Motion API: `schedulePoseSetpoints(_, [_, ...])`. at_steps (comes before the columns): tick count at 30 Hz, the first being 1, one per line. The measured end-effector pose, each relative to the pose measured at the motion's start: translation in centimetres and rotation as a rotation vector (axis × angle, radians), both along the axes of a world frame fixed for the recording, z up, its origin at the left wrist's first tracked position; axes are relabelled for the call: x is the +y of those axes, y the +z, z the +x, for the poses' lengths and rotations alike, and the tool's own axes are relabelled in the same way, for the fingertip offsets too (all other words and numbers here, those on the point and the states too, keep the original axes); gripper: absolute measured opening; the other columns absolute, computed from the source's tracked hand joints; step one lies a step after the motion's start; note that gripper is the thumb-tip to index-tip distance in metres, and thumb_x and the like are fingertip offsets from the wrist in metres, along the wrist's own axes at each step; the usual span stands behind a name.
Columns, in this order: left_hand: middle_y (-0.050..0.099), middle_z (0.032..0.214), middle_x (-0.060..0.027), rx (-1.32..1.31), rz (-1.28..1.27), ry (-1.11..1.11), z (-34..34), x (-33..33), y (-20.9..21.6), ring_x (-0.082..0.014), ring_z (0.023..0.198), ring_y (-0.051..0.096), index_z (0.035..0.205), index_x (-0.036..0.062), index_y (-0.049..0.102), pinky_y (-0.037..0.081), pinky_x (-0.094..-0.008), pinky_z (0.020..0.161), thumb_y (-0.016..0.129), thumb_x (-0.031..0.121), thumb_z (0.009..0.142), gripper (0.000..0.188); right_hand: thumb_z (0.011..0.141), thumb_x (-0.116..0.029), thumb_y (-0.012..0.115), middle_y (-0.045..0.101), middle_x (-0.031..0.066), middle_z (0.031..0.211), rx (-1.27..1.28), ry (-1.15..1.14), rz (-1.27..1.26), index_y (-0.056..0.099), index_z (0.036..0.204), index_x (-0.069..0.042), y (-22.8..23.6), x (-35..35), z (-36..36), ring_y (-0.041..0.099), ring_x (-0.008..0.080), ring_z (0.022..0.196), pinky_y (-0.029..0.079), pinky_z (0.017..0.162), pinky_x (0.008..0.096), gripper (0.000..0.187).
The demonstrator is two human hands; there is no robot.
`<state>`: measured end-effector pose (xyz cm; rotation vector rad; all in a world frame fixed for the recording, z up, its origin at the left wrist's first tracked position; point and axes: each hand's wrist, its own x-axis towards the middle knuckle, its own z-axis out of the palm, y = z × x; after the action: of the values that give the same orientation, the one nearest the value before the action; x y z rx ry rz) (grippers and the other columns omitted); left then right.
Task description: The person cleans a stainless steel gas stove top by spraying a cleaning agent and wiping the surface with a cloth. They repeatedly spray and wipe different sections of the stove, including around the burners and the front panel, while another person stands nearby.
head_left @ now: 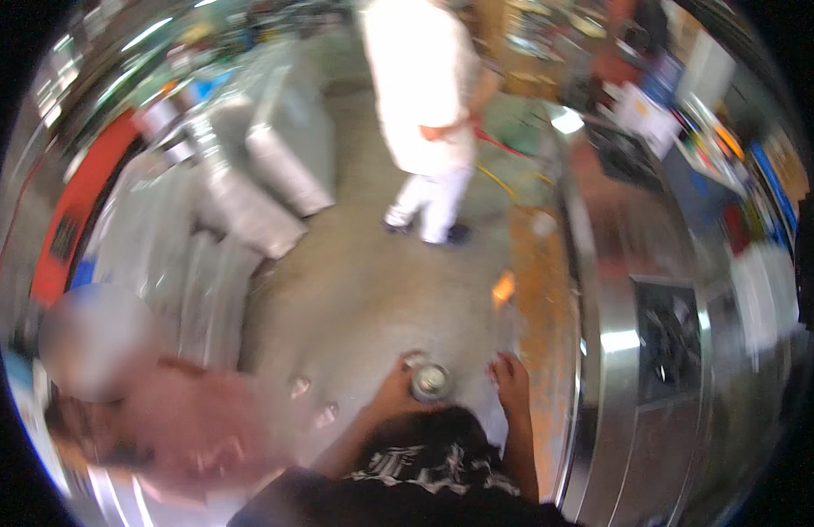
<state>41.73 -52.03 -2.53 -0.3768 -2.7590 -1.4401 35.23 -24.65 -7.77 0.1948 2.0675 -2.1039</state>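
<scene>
My left hand is closed around a small round container, seen from above, with a silvery rim and a pale, greenish top. Whether that top is a lid or what lies inside, the blur hides. My right hand hangs a short way to the right of the container, apart from it. Its fingers look bent, but smearing hides whether anything is in them.
A person in white stands ahead; another in a reddish top is at lower left. Large wrapped panels lean on the left. Along the right runs a shiny metal counter, beside a worn brownish strip.
</scene>
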Motion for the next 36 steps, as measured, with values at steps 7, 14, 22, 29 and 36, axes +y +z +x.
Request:
schedulePoseSetpoints(7, [0.035, 0.148, -0.0133, -0.151, -0.183, 0.046, -16.6, -5.3, -2.3, -0.0313, 0.121, 0.052, 0.112, 0.005, 0.068, 0.047, -0.0448, 0.106, 0.101, 0.034, 0.058, 0.069, 0.1, -0.025, 0.067, 0.068, 0.0183, 0.12, -0.051, -0.292, 0.271, 0.061, 0.131, 0.0, -4.5, 0.3, -17.8, 0.067, 0.0223, 0.107, 0.054, 0.091, 0.0366, 0.04])
schedulePoseSetpoints(14, [0.037, 0.146, -0.0139, -0.176, -0.22, 0.067, -28.1, -8.8, -4.3, -0.0303, 0.116, 0.057, 0.116, 0.0029, 0.065, 0.05, -0.0443, 0.102, 0.1, 0.032, 0.06, 0.072, 0.093, -0.04, 0.074, 0.046, 0.0282, 0.146, 0.103, -0.617, 0.74, 0.049, 0.147, -0.007, -11.4, -1.1, -35.8, 0.044, 0.0439, 0.135, 0.039, 0.111, 0.0551, 0.068])
schedulePoseSetpoints(22, [0.053, 0.132, -0.0139, -0.205, 0.034, 0.116, -47.3, -13.9, -6.4, -0.0267, 0.115, 0.062, 0.147, 0.0042, 0.03, 0.051, -0.0387, 0.102, 0.102, 0.024, 0.058, 0.116, 0.088, -0.035, 0.076, 0.043, 0.0284, 0.147, -0.154, -0.588, 1.032, 0.041, 0.151, -0.01, -15.6, -2.1, -46.2, 0.043, 0.0468, 0.136, 0.039, 0.112, 0.058, 0.076])
schedulePoseSetpoints(29, [0.046, 0.141, -0.0139, -0.19, -0.062, -0.08, -70.8, -22.9, -6.4, -0.0267, 0.112, 0.059, 0.139, 0.0018, 0.047, 0.052, -0.0408, 0.097, 0.102, 0.024, 0.057, 0.102, 0.075, -0.039, 0.085, 0.06, 0.0242, 0.132, -0.408, -0.705, 0.76, 0.05, 0.14, -0.004, -13.3, -10.4, -55.5, 0.062, 0.0439, 0.115, 0.052, 0.098, 0.0515, 0.082])
schedulePoseSetpoints(36, [0.045, 0.145, -0.0157, -0.061, -0.135, -0.201, -94.8, -31.6, 0.4, -0.0332, 0.105, 0.06, 0.114, 0.011, 0.071, 0.052, -0.0461, 0.092, 0.099, 0.035, 0.056, 0.068, 0.083, -0.013, 0.068, 0.068, 0.0138, 0.127, -0.121, -0.453, 0.159, 0.065, 0.125, -0.002, -8.0, -25.9, -78.0, 0.063, 0.0261, 0.119, 0.052, 0.099, 0.0401, 0.043])
